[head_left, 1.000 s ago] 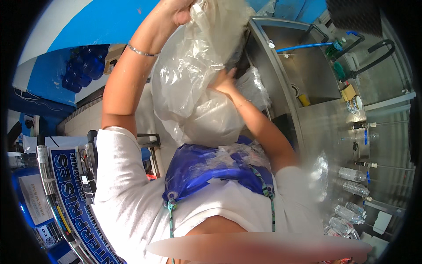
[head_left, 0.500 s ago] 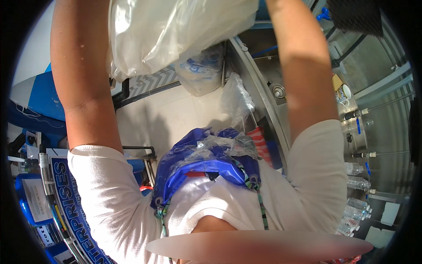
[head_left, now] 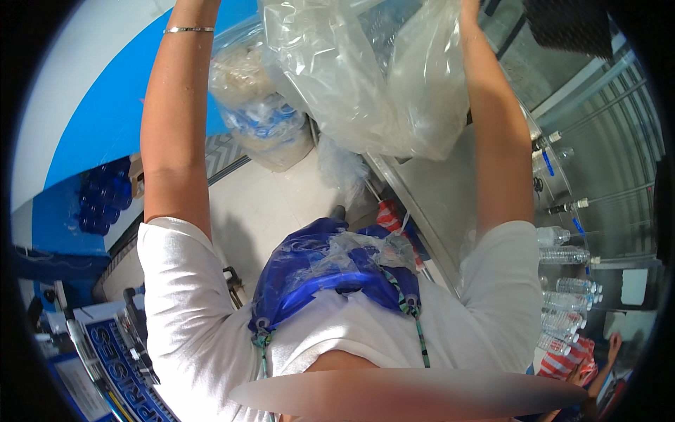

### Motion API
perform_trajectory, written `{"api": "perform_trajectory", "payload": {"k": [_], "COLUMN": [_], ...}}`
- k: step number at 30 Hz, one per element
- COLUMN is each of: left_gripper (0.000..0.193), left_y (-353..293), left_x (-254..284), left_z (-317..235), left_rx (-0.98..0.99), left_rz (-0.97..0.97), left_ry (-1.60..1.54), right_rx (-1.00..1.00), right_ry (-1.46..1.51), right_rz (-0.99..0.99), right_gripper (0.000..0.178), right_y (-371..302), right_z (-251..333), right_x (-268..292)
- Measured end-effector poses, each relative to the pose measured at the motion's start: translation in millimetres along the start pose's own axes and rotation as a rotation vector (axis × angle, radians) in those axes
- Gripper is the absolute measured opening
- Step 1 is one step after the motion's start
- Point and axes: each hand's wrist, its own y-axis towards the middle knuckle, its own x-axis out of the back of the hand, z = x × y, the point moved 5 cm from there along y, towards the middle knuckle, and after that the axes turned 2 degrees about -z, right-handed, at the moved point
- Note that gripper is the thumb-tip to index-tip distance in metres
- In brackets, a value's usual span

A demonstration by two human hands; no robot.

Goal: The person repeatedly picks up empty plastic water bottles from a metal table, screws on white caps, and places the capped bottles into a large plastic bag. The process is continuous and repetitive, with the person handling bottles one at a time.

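A large, cloudy clear plastic bag hangs between my raised forearms, over the sink counter and floor. Its upper part runs out of the top of the picture. My right hand, cut off by the top edge, grips the bag's right edge; its fingertips are out of sight. Only the base of my left hand shows, above a wrist with a metal bracelet. Its fingers are beyond the frame, so what they do cannot be seen. I wear a blue plastic apron over a white shirt.
A filled clear sack stands on the tiled floor. Beside it a steel counter runs along the right. Several plastic bottles line the right side, with a person's arm at lower right. Blue jugs are at left.
The bag has shifted right and now hangs over the counter, uncovering the filled sack. My left wrist has come into view. The surroundings have swung as my head moved.
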Motion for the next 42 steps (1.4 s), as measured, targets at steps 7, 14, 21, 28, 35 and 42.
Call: {"api": "perform_trajectory", "payload": {"k": [7,14,21,28,35,42], "left_gripper": [0.035,0.037,0.048,0.054,0.052,0.057], "left_y": [106.5,209.3,223.6,162.2,110.1,74.4], "left_x": [-66.9,-143.9,-206.3,-242.0,-304.1,-301.2], "left_z": [43.6,133.9,75.0,-34.0,-25.1,-61.0], "left_rx": [0.0,0.143,0.034,-0.993,-0.883,-1.062], "left_rz": [0.043,0.038,-0.149,-0.229,0.815,0.494], "left_ry": [0.125,0.48,1.088,0.625,0.394,0.531], "right_rx": [-0.212,-0.009,-0.223,-0.571,-0.42,-0.105], "right_ry": [-0.045,-0.147,-0.692,-0.295,-0.407,-0.213], "right_rz": [0.132,-0.588,-0.266,0.279,0.136,-0.173], "right_gripper": [0.086,0.069,0.087,0.08,0.065,0.066], "right_y": [-38.6,-156.3,-141.6,-118.0,-112.6,-154.3], "right_z": [-137.6,5.1,-15.0,-203.3,-103.4,-44.9], "right_x": [21.7,115.1,-77.0,-152.4,-132.1,-130.5]}}
